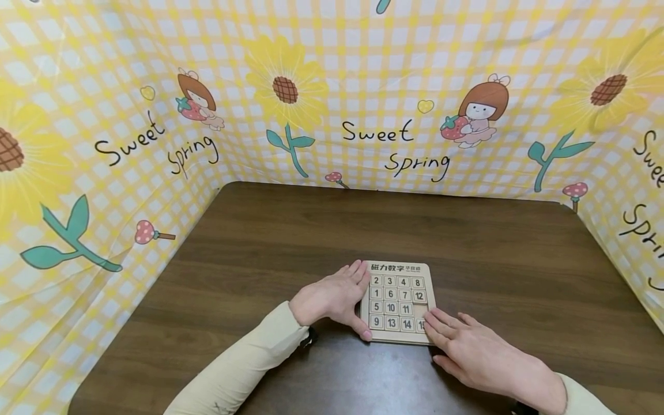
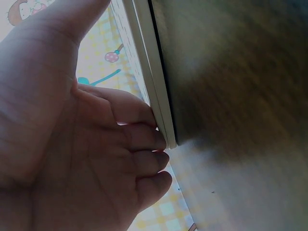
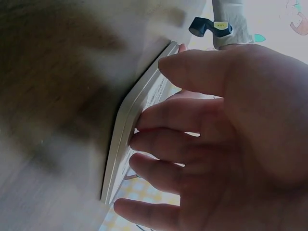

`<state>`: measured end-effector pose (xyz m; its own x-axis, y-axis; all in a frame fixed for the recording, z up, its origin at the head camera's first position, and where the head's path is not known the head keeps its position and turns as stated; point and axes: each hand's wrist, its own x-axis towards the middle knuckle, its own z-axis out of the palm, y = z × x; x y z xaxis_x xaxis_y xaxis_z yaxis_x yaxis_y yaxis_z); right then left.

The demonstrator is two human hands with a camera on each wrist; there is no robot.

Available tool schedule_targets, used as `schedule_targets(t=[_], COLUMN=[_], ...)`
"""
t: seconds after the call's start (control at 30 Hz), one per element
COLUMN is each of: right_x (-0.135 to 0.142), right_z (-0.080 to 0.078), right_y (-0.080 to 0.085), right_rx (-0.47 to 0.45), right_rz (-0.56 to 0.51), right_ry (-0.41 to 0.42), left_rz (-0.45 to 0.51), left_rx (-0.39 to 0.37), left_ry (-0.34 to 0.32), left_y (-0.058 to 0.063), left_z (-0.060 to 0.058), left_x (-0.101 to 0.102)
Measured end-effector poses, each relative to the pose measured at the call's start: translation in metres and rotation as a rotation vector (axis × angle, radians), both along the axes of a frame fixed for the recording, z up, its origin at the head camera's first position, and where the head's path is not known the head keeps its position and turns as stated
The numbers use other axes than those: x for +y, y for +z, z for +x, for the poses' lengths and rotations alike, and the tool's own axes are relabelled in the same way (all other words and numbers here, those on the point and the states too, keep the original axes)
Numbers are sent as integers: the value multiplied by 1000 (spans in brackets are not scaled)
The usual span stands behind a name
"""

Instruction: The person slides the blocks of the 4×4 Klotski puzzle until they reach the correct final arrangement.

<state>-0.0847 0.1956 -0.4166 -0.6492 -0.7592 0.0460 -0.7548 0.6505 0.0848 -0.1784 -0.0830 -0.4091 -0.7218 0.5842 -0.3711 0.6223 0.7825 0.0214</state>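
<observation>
A wooden sliding number puzzle (image 1: 399, 336) lies flat on the table, its square tiles printed with numbers and Chinese lettering along the top. The third row's right end has a bare slot (image 1: 420, 311), under the 12 tile (image 1: 419, 296). My left hand (image 1: 336, 297) rests along the puzzle's left side, fingers extended near the upper corner and thumb at the lower one. From the right, my right hand (image 1: 474, 350) reaches over the frame, fingertips at the partly covered 15 tile (image 1: 421, 325). In both wrist views the fingers meet the puzzle's edge (image 2: 153, 82).
The puzzle sits near the front of a dark wooden table (image 1: 290, 230). Yellow checked cloth (image 1: 378, 75) with flowers and lettering stands around its back and sides. A black wrist strap (image 1: 309, 337) shows at the left cuff.
</observation>
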Motion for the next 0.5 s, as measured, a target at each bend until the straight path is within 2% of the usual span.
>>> schedule_targets(t=[0.27,0.5], right_x=[0,0], right_z=[-12,-32], right_y=[8,10], right_rx=[9,-54], right_rz=[16,-20], right_ry=[21,-13], left_rz=[6,13], left_rx=[-1,3], left_ry=[4,-1], left_y=[-1,-1], left_z=[0,0], left_x=[-1,-1])
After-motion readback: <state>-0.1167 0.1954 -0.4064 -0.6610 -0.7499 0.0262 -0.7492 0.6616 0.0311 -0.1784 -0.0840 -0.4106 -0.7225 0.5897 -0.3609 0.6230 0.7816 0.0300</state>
